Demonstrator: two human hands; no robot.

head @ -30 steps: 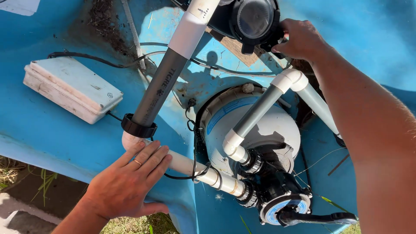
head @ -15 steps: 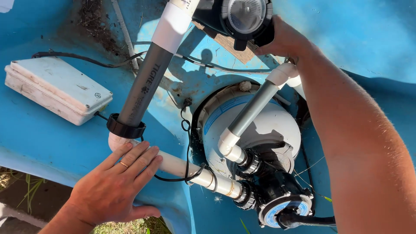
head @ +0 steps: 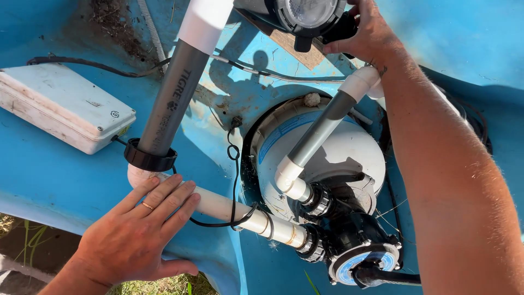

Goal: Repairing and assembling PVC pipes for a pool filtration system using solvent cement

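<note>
The left hand (head: 139, 235) lies flat and open, fingers spread, on the white pipe (head: 240, 214) where it bends at the elbow under the black collar (head: 150, 158); it presses on the pipe and grips nothing. The right hand (head: 365, 33) reaches up to the black pump housing (head: 305, 16) at the top edge, its fingers curled on a dark part at the housing's side. How tightly they close is hidden.

To work well here, the flat palm should steady the lower pipe so that any turning above does not strain the glued joints. The pressure is best kept straight down on the elbow, not sideways.

The right forearm crosses over the 2nd grey pipe (head: 322, 128) and the white filter tank (head: 338, 158), hiding part of both. The multiport valve (head: 360, 257) with its black unions sits low at the right, and a thin black cable (head: 234, 180) loops over the white pipe just beside the left fingers, where it could snag. A white junction box (head: 60, 112) rests on the blue shell (head: 43, 180), well apart from both hands.
</note>
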